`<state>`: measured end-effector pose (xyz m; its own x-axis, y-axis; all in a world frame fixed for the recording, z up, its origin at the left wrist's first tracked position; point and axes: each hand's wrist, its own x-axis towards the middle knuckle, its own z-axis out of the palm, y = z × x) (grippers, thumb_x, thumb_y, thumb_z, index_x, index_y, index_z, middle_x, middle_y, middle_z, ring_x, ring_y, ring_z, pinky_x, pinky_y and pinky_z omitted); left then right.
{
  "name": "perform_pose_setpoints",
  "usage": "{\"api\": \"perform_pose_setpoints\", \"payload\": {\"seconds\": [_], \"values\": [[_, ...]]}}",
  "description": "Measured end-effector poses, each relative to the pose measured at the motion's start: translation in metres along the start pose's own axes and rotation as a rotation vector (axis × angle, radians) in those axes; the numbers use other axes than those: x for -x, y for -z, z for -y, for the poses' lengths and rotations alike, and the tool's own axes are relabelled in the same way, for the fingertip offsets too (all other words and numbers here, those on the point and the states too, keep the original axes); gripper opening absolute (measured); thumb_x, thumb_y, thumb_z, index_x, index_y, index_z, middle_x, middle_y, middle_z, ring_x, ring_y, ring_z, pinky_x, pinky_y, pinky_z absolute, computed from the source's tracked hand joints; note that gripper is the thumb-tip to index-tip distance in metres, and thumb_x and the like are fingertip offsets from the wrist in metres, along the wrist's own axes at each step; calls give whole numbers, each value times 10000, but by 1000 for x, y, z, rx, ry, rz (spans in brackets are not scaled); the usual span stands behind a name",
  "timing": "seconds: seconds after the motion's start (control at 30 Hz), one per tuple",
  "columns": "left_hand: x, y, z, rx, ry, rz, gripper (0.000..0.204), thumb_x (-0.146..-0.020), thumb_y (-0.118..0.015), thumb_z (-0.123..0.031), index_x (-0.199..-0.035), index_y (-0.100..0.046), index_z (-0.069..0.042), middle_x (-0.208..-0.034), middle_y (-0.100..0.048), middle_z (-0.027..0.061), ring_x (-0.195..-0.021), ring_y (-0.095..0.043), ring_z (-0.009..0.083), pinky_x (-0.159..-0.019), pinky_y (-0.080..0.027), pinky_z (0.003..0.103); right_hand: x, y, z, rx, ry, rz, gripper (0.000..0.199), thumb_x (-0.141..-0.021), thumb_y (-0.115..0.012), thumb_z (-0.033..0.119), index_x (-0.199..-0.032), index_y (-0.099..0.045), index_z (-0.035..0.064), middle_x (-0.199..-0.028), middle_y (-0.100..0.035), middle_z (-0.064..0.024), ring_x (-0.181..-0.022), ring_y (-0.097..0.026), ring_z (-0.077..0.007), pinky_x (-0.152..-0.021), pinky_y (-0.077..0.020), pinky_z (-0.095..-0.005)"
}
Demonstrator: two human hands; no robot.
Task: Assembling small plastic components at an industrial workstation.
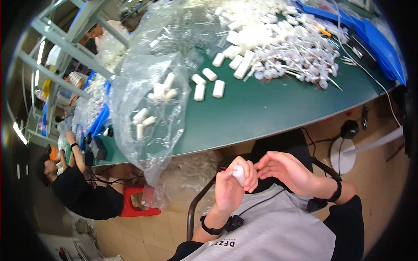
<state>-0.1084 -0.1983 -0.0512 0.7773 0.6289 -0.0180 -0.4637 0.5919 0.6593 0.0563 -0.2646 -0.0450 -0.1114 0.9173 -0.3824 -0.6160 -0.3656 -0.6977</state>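
Observation:
In front of my chest, my left hand (233,185) is closed around a small white plastic cylinder (238,174), with one end showing between thumb and fingers. My right hand (287,172) is beside it, palm turned toward the left one, fingers stretched and slightly curved with nothing visible in them. Its fingertips come close to the left fingers; whether they touch I cannot tell. Similar white cylinders (218,88) lie loose on the green table (261,111) beyond my hands. Several more sit in a clear plastic bag (148,113) that hangs over the table's front edge.
Many white sticks with round translucent ends (300,65) are heaped at the far right, beside piled white cylinders (252,30). A blue tray (379,48) and a white cable (370,76) lie at right. Another person (87,191) works at left near a red stool (135,204).

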Motion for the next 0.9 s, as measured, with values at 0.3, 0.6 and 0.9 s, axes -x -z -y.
{"api": "perform_pose_setpoints", "payload": {"seconds": [0.3,0.6,0.9], "values": [[-4,23,-82,-51,-394,-225,536,-819,-485,-170,-1282,-358,69,-1066,-512,135,-904,-525,229,-761,-448,301,8,-2,7,42,-7,54,285,-956,-358,183,-873,-559,-1,-926,-636,-179,-887,-615,-229,-837,-472,-325],[-10,36,-138,109,-763,-446,576,-840,-481,-112,-1328,-183,-43,-1336,-281,291,-1221,-381,416,-1046,-349,479,7,-7,8,90,9,85,220,-939,-413,144,-906,-561,-15,-918,-631,-161,-873,-618,-223,-831,-478,-321],[-21,6,-41,-523,-370,-257,481,-886,-486,-209,-1288,-304,-16,-1241,-458,262,-1096,-520,335,-923,-441,407,16,-5,13,231,60,54,158,-911,-513,128,-845,-555,-8,-776,-570,-57,-687,-537,-111,-656,-447,-241]]}}
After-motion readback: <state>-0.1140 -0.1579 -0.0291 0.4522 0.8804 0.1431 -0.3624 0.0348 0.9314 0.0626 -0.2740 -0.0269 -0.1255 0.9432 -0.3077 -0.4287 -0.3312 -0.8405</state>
